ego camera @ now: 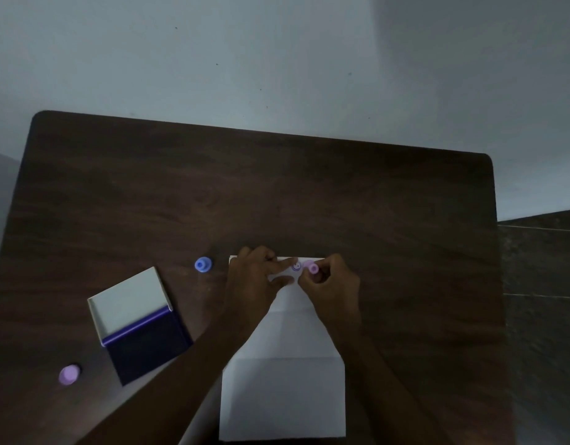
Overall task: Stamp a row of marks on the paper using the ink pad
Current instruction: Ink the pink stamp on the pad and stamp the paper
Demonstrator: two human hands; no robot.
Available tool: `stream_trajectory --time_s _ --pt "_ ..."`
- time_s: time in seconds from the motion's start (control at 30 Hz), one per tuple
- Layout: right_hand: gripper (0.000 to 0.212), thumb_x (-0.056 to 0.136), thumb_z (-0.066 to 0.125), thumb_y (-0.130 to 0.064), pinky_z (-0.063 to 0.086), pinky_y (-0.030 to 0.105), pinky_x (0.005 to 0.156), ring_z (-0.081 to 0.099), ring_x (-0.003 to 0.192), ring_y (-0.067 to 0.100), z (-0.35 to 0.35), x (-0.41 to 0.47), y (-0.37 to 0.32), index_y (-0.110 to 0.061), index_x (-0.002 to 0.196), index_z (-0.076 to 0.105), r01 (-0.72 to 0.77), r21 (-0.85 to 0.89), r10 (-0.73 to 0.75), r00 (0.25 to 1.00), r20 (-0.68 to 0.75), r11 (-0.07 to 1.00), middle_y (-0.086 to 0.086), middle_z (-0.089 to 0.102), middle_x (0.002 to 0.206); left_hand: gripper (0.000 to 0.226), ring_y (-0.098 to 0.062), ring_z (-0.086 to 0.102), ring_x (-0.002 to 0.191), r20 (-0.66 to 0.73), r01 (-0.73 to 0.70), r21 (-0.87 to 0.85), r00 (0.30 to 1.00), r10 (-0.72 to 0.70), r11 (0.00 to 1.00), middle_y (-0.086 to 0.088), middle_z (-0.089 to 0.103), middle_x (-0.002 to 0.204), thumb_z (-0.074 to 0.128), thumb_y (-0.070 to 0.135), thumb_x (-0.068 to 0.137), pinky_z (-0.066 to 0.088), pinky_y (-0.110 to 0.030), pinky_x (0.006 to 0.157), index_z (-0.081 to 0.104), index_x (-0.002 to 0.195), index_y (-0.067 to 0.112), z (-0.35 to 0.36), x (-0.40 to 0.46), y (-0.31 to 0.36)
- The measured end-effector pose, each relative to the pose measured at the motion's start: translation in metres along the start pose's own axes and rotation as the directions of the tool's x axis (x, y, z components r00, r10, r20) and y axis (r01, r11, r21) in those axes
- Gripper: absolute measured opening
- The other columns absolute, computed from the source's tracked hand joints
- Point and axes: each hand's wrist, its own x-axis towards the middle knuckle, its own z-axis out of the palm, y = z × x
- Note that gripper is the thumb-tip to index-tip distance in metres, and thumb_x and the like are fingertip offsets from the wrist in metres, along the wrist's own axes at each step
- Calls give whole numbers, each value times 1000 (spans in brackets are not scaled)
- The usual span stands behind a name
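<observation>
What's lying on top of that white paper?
On the paper: the left hand pressing it flat, one smiley mark, and a pink stamp in the right hand. Any marks under the hands are hidden.

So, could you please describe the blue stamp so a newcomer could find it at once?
Start at the white paper on the dark table. Just left of its far corner, beyond the open ink pad, stands the blue stamp. The other loose stamp is purple and nearer.
</observation>
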Motion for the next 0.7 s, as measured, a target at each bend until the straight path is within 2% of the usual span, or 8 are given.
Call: stream_trajectory --time_s 0.1,0.23,0.37,0.53,0.7 --pt "27 86 61 -41 29 5 57 44 63 -1 0 0 -3 -15 93 54 17 -13 -17 1000 -17 1000 -5 51 82 41 -14 48 99 23 -28 34 999 27 999 1 60 111 62 49 84 34 -20 78 59 120 29 1 1 -2" --pt "30 85 63 -36 42 22 70 52 76 8 -1 0 -11 -10 98 57 18 -80 -16 1000 25 997 6 63 91 41 -8 40 91 25 -5 44 1000 4 999 3 60 111 64 50 82 29 -19 75 61 117 29 1 4 -4" --pt "28 83 66 -33 47 25 72 57 80 11 -1 4 -24 -13 101 56 -28 -212 42 997 60 977 7 66 99 40 -6 36 88 1 8 36 1000 -8 999 3 62 108 66 50 80 28 -20 73 62 115 32 4 3 -5" --pt "35 85 65 -29 50 29 79 64 97 21 0 6 -43 -12 114 57 -10 -422 52 995 89 906 8 67 109 35 -17 54 90 -87 -23 1 996 23 1000 -1 66 99 73 44 77 33 -21 72 68 107 26 6 0 -4" --pt "24 85 64 -19 46 25 81 65 96 21 2 0 -49 -7 107 61 140 -518 -74 987 145 844 10 69 107 39 -19 57 86 -109 -88 53 990 93 995 -1 65 93 80 33 71 38 -23 72 69 107 25 11 -5 -8"
